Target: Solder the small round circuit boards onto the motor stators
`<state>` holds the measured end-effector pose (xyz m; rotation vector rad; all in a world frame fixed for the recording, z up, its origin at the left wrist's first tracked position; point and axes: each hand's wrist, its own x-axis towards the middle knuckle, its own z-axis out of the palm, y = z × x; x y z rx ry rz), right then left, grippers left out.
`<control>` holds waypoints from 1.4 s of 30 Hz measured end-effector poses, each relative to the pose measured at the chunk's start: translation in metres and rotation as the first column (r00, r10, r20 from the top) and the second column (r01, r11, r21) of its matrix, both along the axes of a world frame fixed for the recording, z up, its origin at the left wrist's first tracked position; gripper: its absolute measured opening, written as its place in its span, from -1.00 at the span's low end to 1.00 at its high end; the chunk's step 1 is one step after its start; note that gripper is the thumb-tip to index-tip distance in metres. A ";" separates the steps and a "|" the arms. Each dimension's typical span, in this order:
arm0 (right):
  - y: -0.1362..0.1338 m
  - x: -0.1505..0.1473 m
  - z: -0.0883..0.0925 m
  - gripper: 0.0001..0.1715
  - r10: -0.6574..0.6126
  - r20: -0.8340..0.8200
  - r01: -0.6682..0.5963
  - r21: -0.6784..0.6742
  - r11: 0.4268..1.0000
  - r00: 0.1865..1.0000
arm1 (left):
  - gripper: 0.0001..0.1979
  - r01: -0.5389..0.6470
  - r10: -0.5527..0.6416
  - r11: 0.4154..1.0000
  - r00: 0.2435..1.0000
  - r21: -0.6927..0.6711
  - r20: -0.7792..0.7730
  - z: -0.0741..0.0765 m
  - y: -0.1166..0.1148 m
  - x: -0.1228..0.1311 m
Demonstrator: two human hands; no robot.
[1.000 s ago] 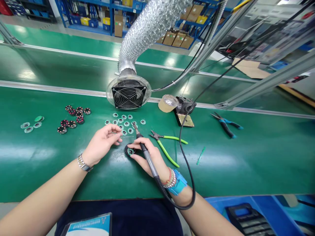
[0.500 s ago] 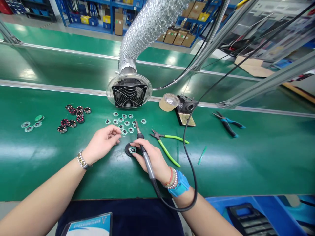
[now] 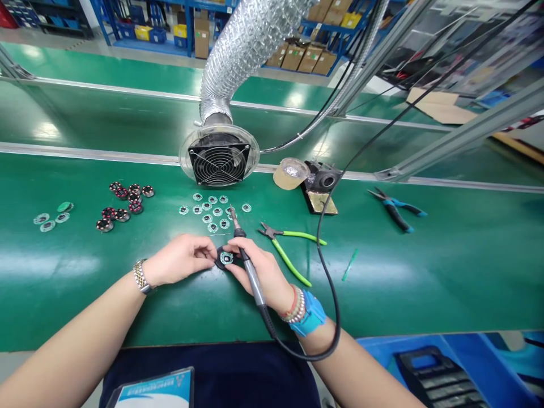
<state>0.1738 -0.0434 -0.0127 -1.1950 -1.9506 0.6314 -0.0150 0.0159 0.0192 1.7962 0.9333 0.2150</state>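
Note:
My right hand [image 3: 266,272] holds a soldering iron [image 3: 254,277], its tip slanting up and away. The same hand's thumb and index finger reach a small round circuit board [image 3: 226,258] on a black round base [image 3: 220,264]. My left hand [image 3: 185,260] is closed, its fingertips pinching the left edge of that base. A thin wire [image 3: 220,234] shows just beyond the left fingers; whether they still grip it is hidden. Several loose round circuit boards [image 3: 207,219] lie farther back. Right of the iron rest green-handled cutters [image 3: 289,255], jaws apart.
Small wound coils [image 3: 122,215] and a few more boards [image 3: 47,226] lie left. A fan with a duct [image 3: 219,164] stands behind. A tape roll [image 3: 291,173], an iron stand [image 3: 322,184] and blue-handled pliers [image 3: 393,209] are right. The iron's cable [image 3: 325,266] loops over the bench.
My left hand has moved right and slightly down from beside the wire to the edge of the black base. My right hand keeps the iron in nearly the same place.

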 end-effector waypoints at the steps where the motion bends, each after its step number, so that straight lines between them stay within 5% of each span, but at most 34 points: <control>1: 0.000 0.000 0.000 -0.56 -0.004 0.008 0.004 0.012 1.000 1.000 | -0.87 -0.001 0.001 1.000 1.000 0.005 -0.001 0.000 0.000 0.000; 20: -0.003 -0.003 0.003 -0.61 -0.028 0.049 0.025 0.058 0.998 0.998 | -0.69 -0.088 0.091 0.994 0.994 -0.063 0.056 -0.002 -0.003 0.006; 27: 0.000 -0.001 0.003 -0.54 -0.027 0.000 0.027 -0.027 0.999 1.000 | -0.90 -0.090 0.093 0.995 0.994 -0.044 0.058 -0.003 -0.002 0.004; 38: 0.001 -0.001 0.001 -0.54 -0.012 -0.002 0.012 -0.012 1.000 1.000 | -0.85 -0.075 0.076 0.997 0.997 -0.028 0.031 -0.002 -0.002 0.006; 42: 0.001 -0.001 0.003 -0.56 -0.012 0.003 0.012 -0.006 1.000 1.000 | -0.85 -0.123 0.127 0.984 0.992 -0.131 0.018 -0.002 -0.002 0.008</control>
